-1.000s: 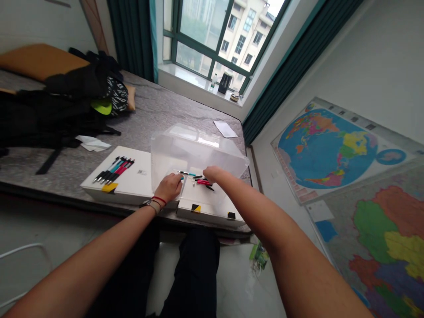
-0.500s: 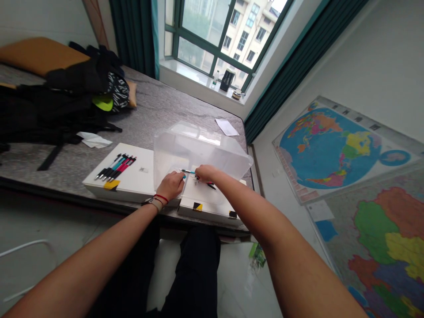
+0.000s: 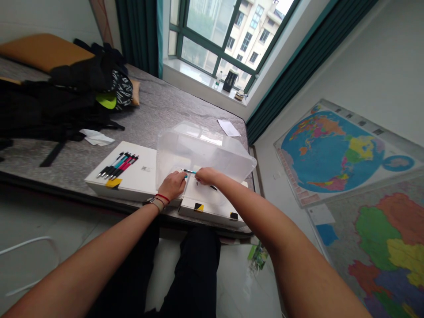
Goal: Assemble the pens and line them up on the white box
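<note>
My right hand [image 3: 206, 176] is closed over the right white box, its fingers wrapped round a blue pen [image 3: 188, 171] whose tip points left. Just beside it, my left hand [image 3: 174, 185] is closed too, with a small teal piece [image 3: 186, 176] showing at its fingertips; what kind of piece it is I cannot make out. Part of a dark pen [image 3: 213, 187] lies on the right white box [image 3: 212, 208], partly hidden behind my right hand. Several pens [image 3: 119, 165] in black, teal and red lie side by side on the left white box [image 3: 145, 176].
A clear plastic bin [image 3: 205, 152] rests on its side behind my hands, its opening towards me. White paper [image 3: 229, 128] and a crumpled tissue [image 3: 96, 137] lie on the grey mattress [image 3: 179, 104]. Black bags [image 3: 43, 106] are heaped at the left. Maps hang on the right wall.
The view has shifted slightly. Both hands keep nearly the same place and the blue pen stays in my right hand; the red bit seen beside that hand is now hidden.
</note>
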Demonstrator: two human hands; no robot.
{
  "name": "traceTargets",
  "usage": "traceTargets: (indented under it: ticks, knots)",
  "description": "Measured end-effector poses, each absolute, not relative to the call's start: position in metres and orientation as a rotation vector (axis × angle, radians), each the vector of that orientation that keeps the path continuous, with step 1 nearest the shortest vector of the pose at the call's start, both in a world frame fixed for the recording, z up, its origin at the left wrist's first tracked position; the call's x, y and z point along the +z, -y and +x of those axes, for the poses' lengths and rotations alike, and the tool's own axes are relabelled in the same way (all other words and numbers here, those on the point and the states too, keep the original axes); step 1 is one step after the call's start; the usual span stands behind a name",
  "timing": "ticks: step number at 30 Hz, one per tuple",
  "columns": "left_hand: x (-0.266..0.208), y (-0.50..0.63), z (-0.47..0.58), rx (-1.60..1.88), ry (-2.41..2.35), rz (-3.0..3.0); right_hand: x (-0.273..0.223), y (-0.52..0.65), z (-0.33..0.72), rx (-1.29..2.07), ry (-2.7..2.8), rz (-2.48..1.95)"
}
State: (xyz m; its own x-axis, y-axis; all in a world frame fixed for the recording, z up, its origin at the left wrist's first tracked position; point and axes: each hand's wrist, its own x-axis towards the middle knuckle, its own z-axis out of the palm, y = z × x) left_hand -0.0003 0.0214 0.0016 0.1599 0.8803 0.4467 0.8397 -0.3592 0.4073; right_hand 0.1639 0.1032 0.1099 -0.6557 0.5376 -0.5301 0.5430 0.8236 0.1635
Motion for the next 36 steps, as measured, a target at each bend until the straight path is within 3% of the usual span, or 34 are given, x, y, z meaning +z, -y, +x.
traceTargets:
  ticks: [11, 28, 36]
  knots:
    - [0.001, -0.023, -0.002, 1.239, -1.535, 2.270, 0.115, -0.115, 0.175, 0.148, -2.508, 0.791]
    - [-0.003, -0.023, -0.001, 1.217, -1.636, 2.293, 0.125, -0.118, 0.179, 0.177, -2.495, 0.827]
    - [-0.005, -0.024, -0.002, 1.212, -1.670, 2.307, 0.094, -0.112, 0.159, 0.059, -2.484, 1.093]
